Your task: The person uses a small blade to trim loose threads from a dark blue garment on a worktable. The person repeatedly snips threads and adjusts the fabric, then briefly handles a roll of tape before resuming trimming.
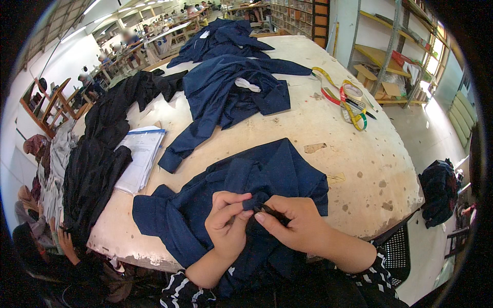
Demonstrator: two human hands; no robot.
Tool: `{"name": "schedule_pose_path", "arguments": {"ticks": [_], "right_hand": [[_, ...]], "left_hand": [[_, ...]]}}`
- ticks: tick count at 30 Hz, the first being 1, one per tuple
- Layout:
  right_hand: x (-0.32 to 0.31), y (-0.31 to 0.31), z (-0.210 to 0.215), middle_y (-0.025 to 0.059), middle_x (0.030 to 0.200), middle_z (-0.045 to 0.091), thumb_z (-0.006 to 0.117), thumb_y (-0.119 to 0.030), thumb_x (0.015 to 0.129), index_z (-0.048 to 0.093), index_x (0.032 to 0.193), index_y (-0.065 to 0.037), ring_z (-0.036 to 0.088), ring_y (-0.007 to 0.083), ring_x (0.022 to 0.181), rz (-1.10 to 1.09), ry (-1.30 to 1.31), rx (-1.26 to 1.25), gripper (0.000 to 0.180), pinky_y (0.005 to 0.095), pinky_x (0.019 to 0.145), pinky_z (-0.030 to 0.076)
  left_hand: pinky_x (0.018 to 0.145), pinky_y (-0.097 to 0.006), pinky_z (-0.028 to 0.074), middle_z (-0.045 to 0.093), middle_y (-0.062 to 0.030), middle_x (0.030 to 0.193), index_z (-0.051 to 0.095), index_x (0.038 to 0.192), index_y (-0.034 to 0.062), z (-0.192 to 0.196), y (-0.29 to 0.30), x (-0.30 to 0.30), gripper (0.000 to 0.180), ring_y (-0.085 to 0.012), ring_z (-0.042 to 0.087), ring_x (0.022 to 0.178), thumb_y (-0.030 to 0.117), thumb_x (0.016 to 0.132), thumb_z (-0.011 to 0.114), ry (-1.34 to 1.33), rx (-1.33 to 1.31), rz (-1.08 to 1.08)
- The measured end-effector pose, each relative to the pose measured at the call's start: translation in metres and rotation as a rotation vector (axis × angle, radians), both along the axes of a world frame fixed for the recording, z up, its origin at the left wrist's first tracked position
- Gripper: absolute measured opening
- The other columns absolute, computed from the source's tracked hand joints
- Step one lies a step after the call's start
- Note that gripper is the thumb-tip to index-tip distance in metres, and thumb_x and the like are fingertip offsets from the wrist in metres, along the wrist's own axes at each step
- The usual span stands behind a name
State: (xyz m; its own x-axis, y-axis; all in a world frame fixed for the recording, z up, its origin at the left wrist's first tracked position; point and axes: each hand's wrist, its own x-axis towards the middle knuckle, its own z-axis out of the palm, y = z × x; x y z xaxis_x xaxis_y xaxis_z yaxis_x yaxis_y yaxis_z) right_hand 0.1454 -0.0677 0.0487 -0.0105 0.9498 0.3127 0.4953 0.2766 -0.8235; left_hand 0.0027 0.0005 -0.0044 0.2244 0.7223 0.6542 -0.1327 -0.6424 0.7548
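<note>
A dark navy garment [287, 169] lies bunched on the table in front of me, its lower part hanging over the near edge. My left hand [228, 223] is closed, pinching a small folded piece of its cloth between thumb and fingers. Close beside it, my right hand [298, 220] is wrapped round a small dark tool [275, 213], whose tip meets the pinched cloth. The fingers cover most of this tool, so its exact kind is hidden. Both hands nearly touch over the garment.
The worn pale table [354, 185] carries more navy garments [226, 82] farther back, a black cloth heap [100, 149] and a stack of papers [141, 156] at left. A tape measure [331, 95] and a tape roll [353, 91] lie at far right. Another person's hand [67, 244] shows at lower left.
</note>
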Motion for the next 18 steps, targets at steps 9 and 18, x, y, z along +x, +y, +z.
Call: {"name": "schedule_pose_path", "arguments": {"ticks": [9, 18], "right_hand": [[-0.0029, 0.0008, -0.0027, 0.0081, 0.059, 0.051, 0.064, -0.017, 0.081, 0.058, 0.076, -0.003, 0.046, 0.0133, 0.048, -0.025, 0.025, 0.044, 0.016, 0.0254, 0.046, 0.037], [-0.0017, 0.0018, -0.0029, 0.0082, 0.058, 0.051, 0.063, -0.019, 0.081, 0.056, 0.075, -0.003, 0.046, 0.0147, 0.048, 0.025, 0.098, 0.043, 0.018, 0.0267, 0.045, 0.037]], "left_hand": [[0.075, -0.028, 0.038, 0.063, -0.0112, 0.094, 0.062, 0.082, 0.0000, 0.0013, -0.0030, 0.0001, 0.010, -0.0185, 0.049, 0.084, 0.002, 0.074, 0.067, -0.066, -0.088, -0.045], [0.074, -0.028, 0.038, 0.063, -0.0094, 0.092, 0.063, 0.080, -0.0006, 0.0040, -0.0024, -0.0009, 0.010, -0.0186, 0.049, 0.082, 0.002, 0.072, 0.068, -0.014, -0.039, -0.008]]}}
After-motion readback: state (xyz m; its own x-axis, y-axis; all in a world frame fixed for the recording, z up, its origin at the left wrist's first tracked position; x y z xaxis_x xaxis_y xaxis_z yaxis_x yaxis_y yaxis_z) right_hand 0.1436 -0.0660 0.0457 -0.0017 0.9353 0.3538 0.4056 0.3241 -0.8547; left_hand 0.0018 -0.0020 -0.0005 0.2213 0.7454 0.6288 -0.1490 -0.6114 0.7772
